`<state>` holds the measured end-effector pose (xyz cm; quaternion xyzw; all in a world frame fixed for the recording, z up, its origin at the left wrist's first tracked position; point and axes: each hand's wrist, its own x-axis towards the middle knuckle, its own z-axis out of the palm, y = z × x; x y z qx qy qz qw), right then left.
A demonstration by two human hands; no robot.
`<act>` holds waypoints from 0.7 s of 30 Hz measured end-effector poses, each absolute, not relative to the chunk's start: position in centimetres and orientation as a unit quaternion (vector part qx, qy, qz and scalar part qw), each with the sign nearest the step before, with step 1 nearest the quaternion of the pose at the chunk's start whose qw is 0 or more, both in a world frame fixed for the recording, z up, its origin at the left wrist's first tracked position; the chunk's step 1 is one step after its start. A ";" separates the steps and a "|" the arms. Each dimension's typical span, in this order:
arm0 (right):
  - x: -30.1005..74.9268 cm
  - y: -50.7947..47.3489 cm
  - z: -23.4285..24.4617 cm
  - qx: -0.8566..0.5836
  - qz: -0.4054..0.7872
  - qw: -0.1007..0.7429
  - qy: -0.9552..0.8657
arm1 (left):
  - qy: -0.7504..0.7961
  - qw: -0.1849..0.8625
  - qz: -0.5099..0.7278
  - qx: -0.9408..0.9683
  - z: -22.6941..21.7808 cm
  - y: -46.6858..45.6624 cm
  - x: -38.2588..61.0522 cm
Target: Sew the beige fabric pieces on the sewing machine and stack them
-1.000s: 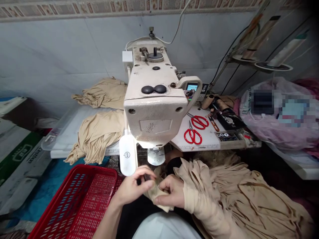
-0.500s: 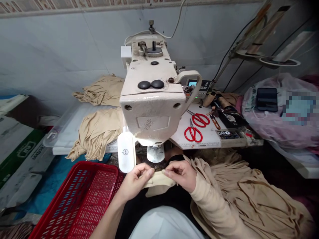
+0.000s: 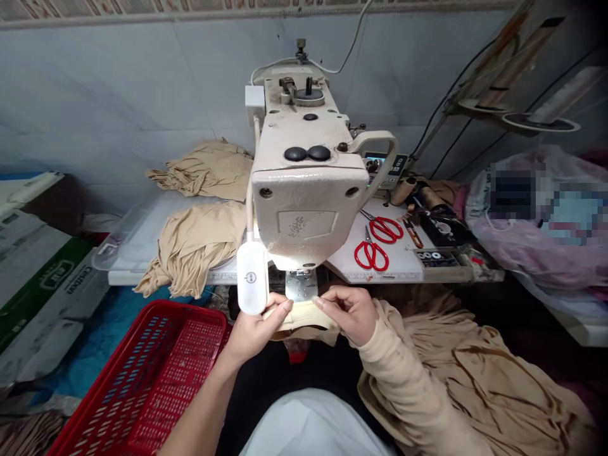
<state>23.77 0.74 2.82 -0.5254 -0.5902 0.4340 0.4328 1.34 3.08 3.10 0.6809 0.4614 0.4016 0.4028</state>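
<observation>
As both hands pinch a soft folded strip of beige knit fabric just in front of the perforated steel plate beneath the sewing machine head, the fingers stand narrow: the left hand holds one end between thumb and fingertips, while the right hand nips the upper edge, and a beige ribbed sleeve covers the right forearm. The machine head is chunky, cream-enamelled and scuffed, with a smooth white lamp hanging on a slim gooseneck at its front left. Measured from the steel plate, a red plastic basket with slotted, grid-like walls sits at seven o'clock, its inside showing only red mesh. At ten o'clock, two rumpled heaps of beige fabric lie on a white table, the nearer on a clear plastic tray. At two o'clock, two pairs of red-handled scissors lie on the tabletop beside a shallow compartment box of small dark-and-white notions. A large pile of creased beige cloth spreads at four o'clock.
</observation>
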 end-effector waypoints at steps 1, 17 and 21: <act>23.8 1.0 2.5 -0.525 0.457 0.435 -0.572 | 0.469 0.405 0.403 0.674 3.0 3.2 1.5; 25.6 4.2 1.3 -0.546 0.505 0.490 -0.454 | 0.505 0.410 0.453 0.609 1.4 6.7 2.5; 25.8 4.7 1.4 -0.548 0.498 0.497 -0.453 | 0.517 0.388 0.433 0.628 1.8 7.3 2.9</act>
